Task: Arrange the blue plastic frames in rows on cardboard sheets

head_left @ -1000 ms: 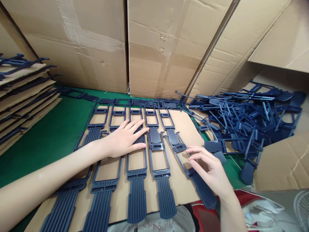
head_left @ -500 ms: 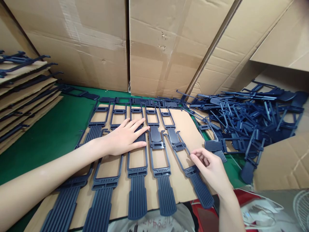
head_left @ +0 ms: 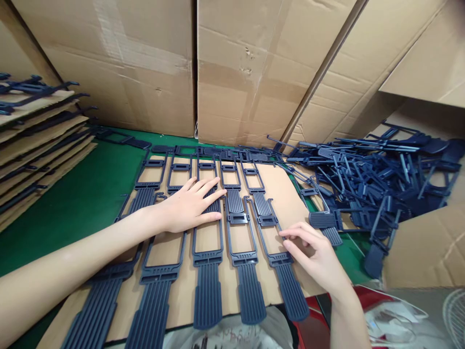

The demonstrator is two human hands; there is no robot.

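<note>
Plastic is forming the navy frame [head_left: 280, 259] at the front right of the cardboard sheet [head_left: 286, 194]: slim rails are enclosing a rectangle, and a ribbed, round-ended paddle [head_left: 291, 293] is pointing nearward. Remotely, I'm counting ten such frames, two rows of five. The left hand [head_left: 192, 206] is lying spread near their middle; the right hand [head_left: 312, 247] is touching the frame's side, whether pinching I cannot tell.

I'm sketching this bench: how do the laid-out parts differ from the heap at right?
The laid-out parts lie in two rows; the heap is a tangle at many angles. The left hand lies over the laid-out parts; neither hand touches the heap. Both show dark blue frames with ribbed paddles.
</note>
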